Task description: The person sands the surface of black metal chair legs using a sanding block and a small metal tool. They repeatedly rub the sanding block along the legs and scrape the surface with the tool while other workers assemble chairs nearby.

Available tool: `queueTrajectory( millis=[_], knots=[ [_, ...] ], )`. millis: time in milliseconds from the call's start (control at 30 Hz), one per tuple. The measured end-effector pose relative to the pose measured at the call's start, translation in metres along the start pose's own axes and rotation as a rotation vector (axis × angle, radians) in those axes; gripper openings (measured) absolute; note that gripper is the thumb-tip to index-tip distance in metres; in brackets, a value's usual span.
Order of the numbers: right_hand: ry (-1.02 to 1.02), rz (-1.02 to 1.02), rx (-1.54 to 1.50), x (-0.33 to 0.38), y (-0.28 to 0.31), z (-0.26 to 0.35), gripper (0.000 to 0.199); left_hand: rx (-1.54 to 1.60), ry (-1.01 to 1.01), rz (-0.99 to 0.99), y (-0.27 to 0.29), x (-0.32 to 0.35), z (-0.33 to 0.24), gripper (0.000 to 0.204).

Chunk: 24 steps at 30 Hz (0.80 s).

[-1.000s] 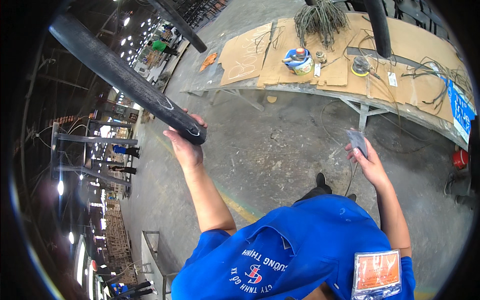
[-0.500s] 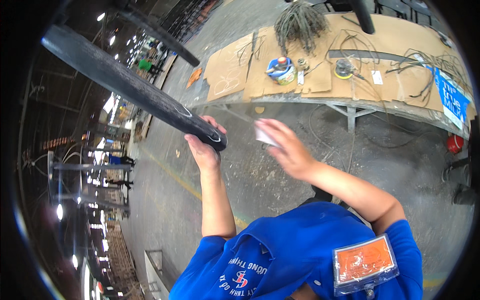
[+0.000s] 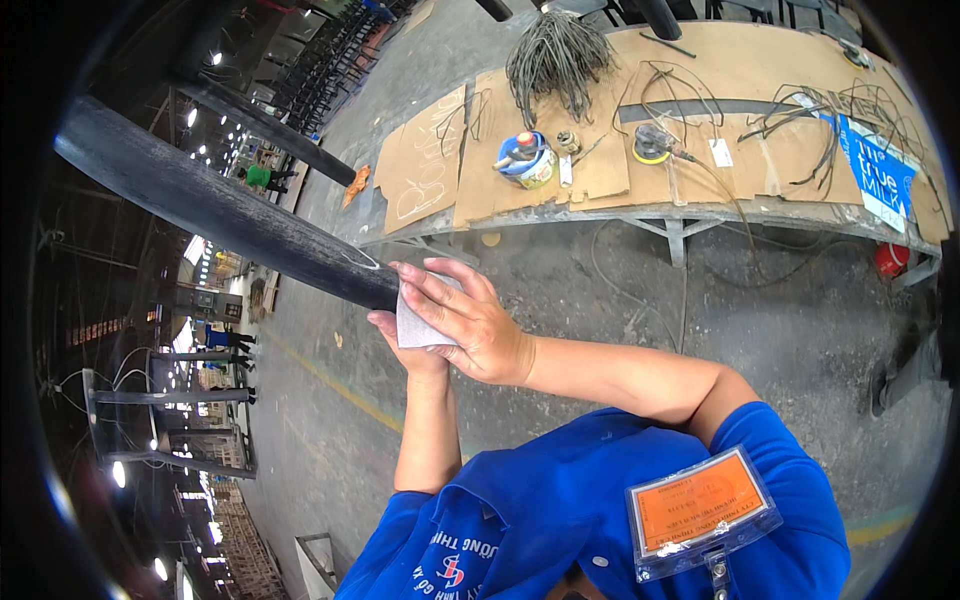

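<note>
A long, dark black leg-like bar (image 3: 240,225) slants down from the upper left, with faint pale scuffs and a curved light mark near its lower end. My left hand (image 3: 418,362) cups that end from below, its fingers partly hidden behind the bar and my other hand. In my right hand (image 3: 488,330) is a pale grey sheet of sandpaper (image 3: 424,322), pressed flat over the end of the bar. Both hands meet there, and the sheet covers the tip.
Beyond stands a cardboard-covered table (image 3: 420,170) holding a bundle of grey strands (image 3: 560,60), a blue-rimmed tub (image 3: 525,165), a round sander (image 3: 652,143) and loose cords. Another dark bar (image 3: 275,130) juts out at upper left. A red container (image 3: 891,260) stands under the table's right end.
My right hand has moved left with the sandpaper, from apart to pressed on the bar's end. My left hand still holds the bar. The view has shifted slightly.
</note>
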State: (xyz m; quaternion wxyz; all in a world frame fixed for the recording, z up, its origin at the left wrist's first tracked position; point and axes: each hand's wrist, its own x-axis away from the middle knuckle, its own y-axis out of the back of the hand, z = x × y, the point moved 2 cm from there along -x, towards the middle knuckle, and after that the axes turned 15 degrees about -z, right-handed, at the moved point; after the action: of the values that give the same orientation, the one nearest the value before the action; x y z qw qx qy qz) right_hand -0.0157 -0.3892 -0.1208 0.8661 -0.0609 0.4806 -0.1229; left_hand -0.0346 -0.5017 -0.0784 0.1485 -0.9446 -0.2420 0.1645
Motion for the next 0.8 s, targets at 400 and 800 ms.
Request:
queueTrajectory(
  millis=[400,800],
  knots=[
    [0.002,0.0,-0.056,-0.005,0.003,-0.001,0.075,-0.075,-0.067,-0.005,-0.015,0.007,-0.007,0.082],
    [0.02,0.106,0.019,0.001,-0.002,-0.006,0.08,-0.088,-0.167,0.18,0.009,-0.01,-0.002,0.072]
  ],
)
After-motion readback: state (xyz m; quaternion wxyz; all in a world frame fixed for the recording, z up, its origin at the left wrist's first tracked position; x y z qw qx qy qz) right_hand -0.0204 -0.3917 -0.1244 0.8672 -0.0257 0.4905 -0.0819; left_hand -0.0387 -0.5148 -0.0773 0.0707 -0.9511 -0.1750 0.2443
